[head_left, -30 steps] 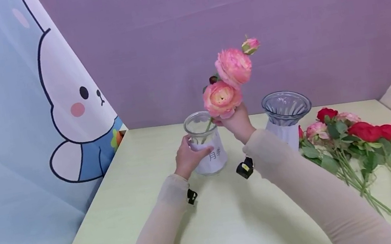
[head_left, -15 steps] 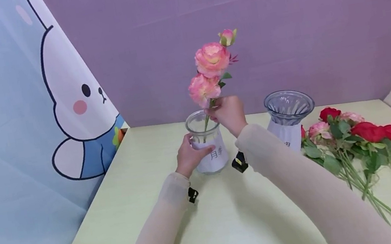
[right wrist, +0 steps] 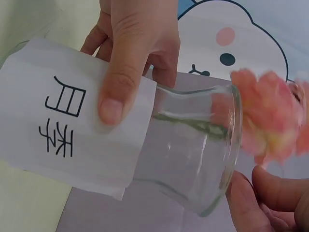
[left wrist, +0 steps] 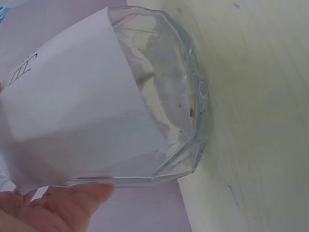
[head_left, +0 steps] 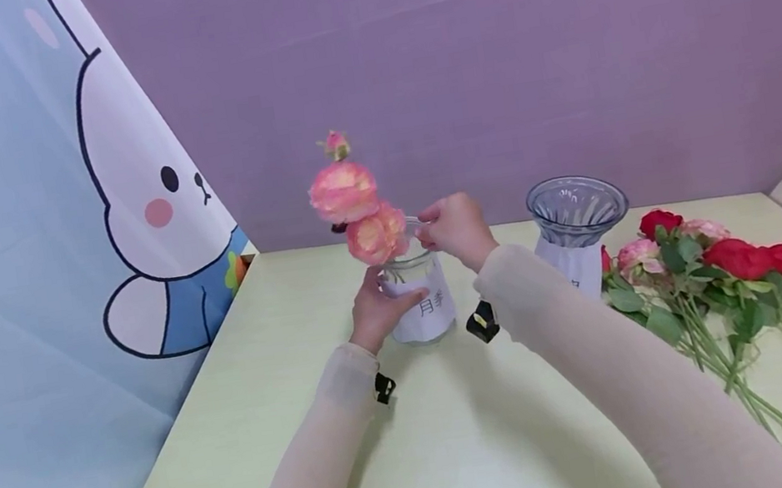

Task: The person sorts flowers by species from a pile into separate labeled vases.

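Observation:
A clear glass vase (head_left: 417, 274) stands on the table, a white paper label (right wrist: 72, 111) with two handwritten-style characters round its body. My left hand (head_left: 380, 309) grips it, thumb across the label and fingers round the far side; some fingers (left wrist: 82, 203) show along the glass in the left wrist view. A pink artificial flower (head_left: 345, 192) with two blooms and a bud stands in the vase, leaning left. Its green stem (right wrist: 193, 124) shows through the neck. At the right of the rim is my right hand (head_left: 459, 229), finger and thumb bent, slightly apart, beside the blooms.
Right of my right hand stands a grey-blue glass vase (head_left: 571, 208) with a flared rim and white label. Red roses (head_left: 738, 259), pink flowers (head_left: 639, 257) and long stems lie on the table (head_left: 423, 458) farther right. A purple backdrop (head_left: 484, 53) rises behind.
The pink flower has gone from my right hand's grip into the vase, tipping over to the left. The right hand has let go and stays by the rim; the left hand keeps its grip.

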`<state>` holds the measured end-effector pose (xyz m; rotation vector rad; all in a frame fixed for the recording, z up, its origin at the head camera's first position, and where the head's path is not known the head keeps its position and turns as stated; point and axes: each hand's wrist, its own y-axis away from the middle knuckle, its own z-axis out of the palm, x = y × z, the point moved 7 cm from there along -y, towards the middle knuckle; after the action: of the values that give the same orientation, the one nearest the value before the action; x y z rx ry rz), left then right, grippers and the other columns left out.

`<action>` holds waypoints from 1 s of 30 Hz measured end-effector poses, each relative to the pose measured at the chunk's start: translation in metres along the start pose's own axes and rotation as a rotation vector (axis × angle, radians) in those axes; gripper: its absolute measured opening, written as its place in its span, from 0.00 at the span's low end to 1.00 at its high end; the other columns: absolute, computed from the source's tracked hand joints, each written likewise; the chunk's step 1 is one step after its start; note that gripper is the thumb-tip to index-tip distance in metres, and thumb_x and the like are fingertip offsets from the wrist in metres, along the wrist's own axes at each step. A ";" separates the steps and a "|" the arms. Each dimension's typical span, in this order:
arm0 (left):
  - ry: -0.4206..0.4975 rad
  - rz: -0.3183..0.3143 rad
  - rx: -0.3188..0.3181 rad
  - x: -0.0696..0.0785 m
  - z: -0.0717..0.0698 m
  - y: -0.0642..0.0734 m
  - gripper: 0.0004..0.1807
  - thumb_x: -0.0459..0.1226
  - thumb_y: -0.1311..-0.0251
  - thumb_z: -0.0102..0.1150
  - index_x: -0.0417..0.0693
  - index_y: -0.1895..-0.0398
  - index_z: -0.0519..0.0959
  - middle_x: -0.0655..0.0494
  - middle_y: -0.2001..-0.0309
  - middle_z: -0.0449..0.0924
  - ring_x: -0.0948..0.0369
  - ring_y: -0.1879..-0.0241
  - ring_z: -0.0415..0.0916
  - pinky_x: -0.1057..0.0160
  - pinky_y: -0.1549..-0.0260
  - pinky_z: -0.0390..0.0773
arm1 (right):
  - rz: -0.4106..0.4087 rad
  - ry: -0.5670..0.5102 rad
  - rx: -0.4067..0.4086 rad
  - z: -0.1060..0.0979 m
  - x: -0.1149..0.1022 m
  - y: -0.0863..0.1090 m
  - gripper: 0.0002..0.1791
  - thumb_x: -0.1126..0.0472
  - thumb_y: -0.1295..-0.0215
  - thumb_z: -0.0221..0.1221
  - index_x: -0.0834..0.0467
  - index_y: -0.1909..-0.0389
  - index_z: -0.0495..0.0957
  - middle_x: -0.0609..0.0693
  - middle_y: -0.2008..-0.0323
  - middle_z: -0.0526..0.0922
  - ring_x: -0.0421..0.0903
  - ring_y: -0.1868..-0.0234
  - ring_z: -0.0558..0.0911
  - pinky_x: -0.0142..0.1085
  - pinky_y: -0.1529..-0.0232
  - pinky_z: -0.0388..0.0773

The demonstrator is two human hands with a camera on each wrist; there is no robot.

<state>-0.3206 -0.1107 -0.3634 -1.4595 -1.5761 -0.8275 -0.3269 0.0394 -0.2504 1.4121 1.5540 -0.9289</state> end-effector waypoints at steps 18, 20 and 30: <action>0.020 -0.029 0.015 -0.003 0.000 -0.003 0.46 0.46 0.57 0.76 0.49 0.33 0.64 0.45 0.38 0.71 0.47 0.40 0.69 0.48 0.42 0.70 | -0.050 0.062 -0.070 -0.022 0.017 0.032 0.17 0.65 0.38 0.62 0.68 0.49 0.79 0.62 0.59 0.84 0.48 0.67 0.84 0.37 0.63 0.84; 0.018 -0.031 0.017 -0.004 0.000 -0.002 0.45 0.46 0.56 0.76 0.49 0.33 0.64 0.46 0.39 0.71 0.47 0.40 0.69 0.48 0.42 0.70 | -0.056 0.094 -0.083 -0.024 0.025 0.037 0.17 0.64 0.38 0.63 0.67 0.49 0.79 0.61 0.60 0.85 0.48 0.67 0.84 0.39 0.63 0.84; 0.012 -0.030 0.024 -0.006 0.000 0.000 0.44 0.47 0.56 0.75 0.49 0.34 0.64 0.46 0.40 0.72 0.47 0.41 0.70 0.47 0.43 0.71 | -0.098 0.192 -0.182 -0.038 0.092 0.064 0.18 0.63 0.38 0.62 0.71 0.51 0.78 0.62 0.64 0.85 0.53 0.68 0.85 0.42 0.67 0.83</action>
<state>-0.3211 -0.1139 -0.3689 -1.4147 -1.5970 -0.8307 -0.2703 0.1162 -0.3200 1.3362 1.8163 -0.7033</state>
